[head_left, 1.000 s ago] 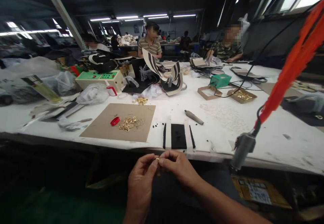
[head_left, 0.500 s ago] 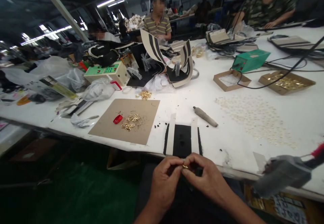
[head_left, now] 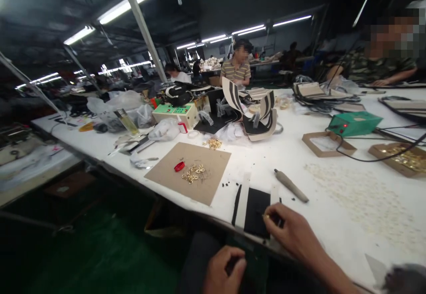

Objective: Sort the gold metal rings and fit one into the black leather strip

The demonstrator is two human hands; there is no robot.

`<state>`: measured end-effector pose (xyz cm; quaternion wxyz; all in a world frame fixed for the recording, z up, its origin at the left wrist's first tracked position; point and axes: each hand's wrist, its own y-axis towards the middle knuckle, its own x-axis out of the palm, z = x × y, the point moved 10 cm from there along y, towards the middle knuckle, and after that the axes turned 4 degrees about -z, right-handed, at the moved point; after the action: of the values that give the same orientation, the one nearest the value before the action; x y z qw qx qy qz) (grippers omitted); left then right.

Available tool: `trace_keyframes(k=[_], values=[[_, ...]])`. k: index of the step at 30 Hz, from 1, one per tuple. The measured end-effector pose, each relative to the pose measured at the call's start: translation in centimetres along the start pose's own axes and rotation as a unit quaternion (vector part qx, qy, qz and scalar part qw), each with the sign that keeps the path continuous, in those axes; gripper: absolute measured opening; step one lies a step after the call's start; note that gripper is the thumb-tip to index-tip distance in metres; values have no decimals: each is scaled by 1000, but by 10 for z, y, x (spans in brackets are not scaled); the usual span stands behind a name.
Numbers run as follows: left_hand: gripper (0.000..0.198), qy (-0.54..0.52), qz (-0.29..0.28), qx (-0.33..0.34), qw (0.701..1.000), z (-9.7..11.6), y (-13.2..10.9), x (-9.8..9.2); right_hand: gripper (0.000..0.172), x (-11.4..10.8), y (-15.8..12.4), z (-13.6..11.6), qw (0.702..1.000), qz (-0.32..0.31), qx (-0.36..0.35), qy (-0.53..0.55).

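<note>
A long white table (head_left: 299,161) runs across the view, with a person in a striped shirt (head_left: 238,70) at its far side and a person in camouflage (head_left: 376,65) at the far right, both well away from the near edge. Striped panels (head_left: 259,116) stand curled up near the middle of the table, beside a cream box (head_left: 175,112) with a green top. A cardboard sheet (head_left: 163,176) lies flat towards the near edge, left of centre. To the right, a scatter of pale bits (head_left: 359,196) spreads over the bare surface. Behind it sit a green box (head_left: 354,123), an open tray (head_left: 322,144) and a second tray (head_left: 399,156) full of gold parts. A black pad (head_left: 256,205) lies at the near edge between two white strips (head_left: 242,201). The right hand (head_left: 293,236) rests on the table with its fingertips at the right side of the pad. The left hand (head_left: 222,272) hangs lower, below the table edge over a dark lap; its fingers are curled in, and whether they hold anything cannot be told. A grey tool (head_left: 291,186) lies on the table just beyond the pad. A heap of gold rings (head_left: 193,174) sits on the sheet, and another heap (head_left: 214,143) just past its far edge. A red clip (head_left: 179,166) lies beside the rings on the sheet. The right thumb and forefinger pinch narrowly on a tiny gold bit (head_left: 266,217), held right at the pad's surface.
</note>
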<state>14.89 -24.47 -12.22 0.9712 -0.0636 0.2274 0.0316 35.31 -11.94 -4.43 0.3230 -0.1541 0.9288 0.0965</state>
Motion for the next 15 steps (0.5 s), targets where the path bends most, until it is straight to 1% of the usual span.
trace_keyframes(k=[3, 5, 7, 12, 15], values=[[20, 37, -27, -43, 998, -30, -14, -3, 17, -13, 12, 4, 996, 28, 11, -88], [21, 51, -50, -49, 996, -48, -20, 0, 15, -12, 18, 6, 991, 28, 13, -128], [19, 55, -71, -41, 995, -61, -22, 4, 12, -6, 22, 5, 988, 21, 12, -153], [18, 72, -98, -25, 992, -74, -19, 12, 10, 20, 20, -4, 980, -20, -7, -199], [20, 71, -104, -20, 992, -79, -16, 14, 11, 28, 17, -4, 977, -40, -7, -207]])
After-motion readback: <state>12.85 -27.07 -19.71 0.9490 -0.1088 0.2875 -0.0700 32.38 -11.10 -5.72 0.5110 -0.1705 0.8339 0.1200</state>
